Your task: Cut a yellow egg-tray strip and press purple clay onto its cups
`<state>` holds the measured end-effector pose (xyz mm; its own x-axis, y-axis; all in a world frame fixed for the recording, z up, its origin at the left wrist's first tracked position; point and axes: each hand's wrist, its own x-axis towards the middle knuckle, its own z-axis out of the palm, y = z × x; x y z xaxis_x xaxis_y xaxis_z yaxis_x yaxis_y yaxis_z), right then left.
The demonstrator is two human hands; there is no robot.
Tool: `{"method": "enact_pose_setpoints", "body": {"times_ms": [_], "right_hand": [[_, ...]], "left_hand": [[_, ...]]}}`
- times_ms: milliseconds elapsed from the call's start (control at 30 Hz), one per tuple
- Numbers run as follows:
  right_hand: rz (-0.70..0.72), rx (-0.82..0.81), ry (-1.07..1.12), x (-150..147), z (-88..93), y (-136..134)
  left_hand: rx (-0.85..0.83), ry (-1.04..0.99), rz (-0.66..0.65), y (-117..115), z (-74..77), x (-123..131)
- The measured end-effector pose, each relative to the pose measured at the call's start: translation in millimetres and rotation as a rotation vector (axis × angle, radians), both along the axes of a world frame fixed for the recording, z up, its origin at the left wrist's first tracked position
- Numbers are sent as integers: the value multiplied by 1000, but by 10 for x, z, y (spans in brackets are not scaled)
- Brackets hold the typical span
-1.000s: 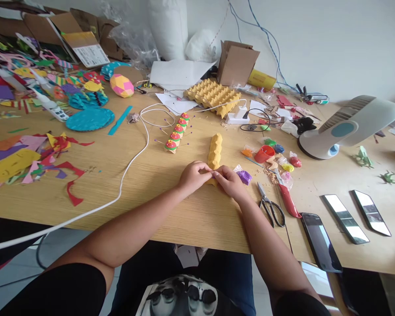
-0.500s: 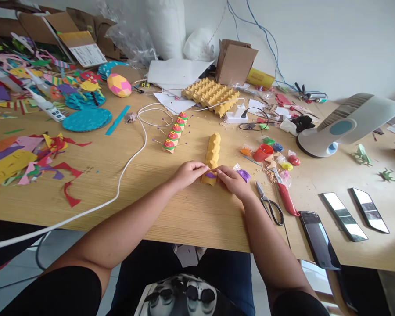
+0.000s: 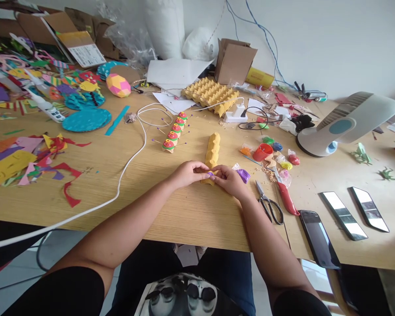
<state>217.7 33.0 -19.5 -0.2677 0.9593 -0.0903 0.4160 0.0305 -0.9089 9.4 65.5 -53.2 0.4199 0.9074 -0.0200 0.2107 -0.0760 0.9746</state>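
Note:
In front of me a yellow egg-carton strip (image 3: 212, 151) lies lengthwise on the table, its bumps upward. A small bit of purple modelling clay (image 3: 211, 174) shows at its near end. My left hand (image 3: 191, 174) pinches the clay from the left, thumb and fingertips closed on it. From the other side, my right hand (image 3: 229, 179) is also closed on it at the fingertips. Both hands partly cover the strip's near end. Just right of my right hand sits a bag of purple clay (image 3: 243, 175).
A decorated caterpillar-like carton strip (image 3: 174, 133) with pins stands to the left. Scissors (image 3: 270, 204), a red-handled knife (image 3: 287, 197) and phones (image 3: 319, 239) lie to the right. A white cable (image 3: 125, 169) crosses the table. A fan (image 3: 345, 125) stands at the back right.
My fingertips have shifted slightly toward me and now close round the purple clay, which lay as a band across the strip. The strip has stayed in place.

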Motion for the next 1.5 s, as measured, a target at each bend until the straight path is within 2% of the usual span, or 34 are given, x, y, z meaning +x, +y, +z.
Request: {"method": "enact_pose_setpoints", "body": {"times_ms": [233,567,1167,1267,1500], "right_hand": [[-34,-8,21,5,-57,9],[-4,-26,38,7,-57,29],[41,-32,-1,31,-93,52],[41,-19,-18,45,-100,48],[75,-25,-6,35,-53,4]], "left_hand": [[26,27,12,-7,-6,9],[116,73,14,-15,9,9],[112,98,-4,-27,-9,6],[89,89,-8,-32,24,-1],[-57,4,-120,54,57,-84]]}}
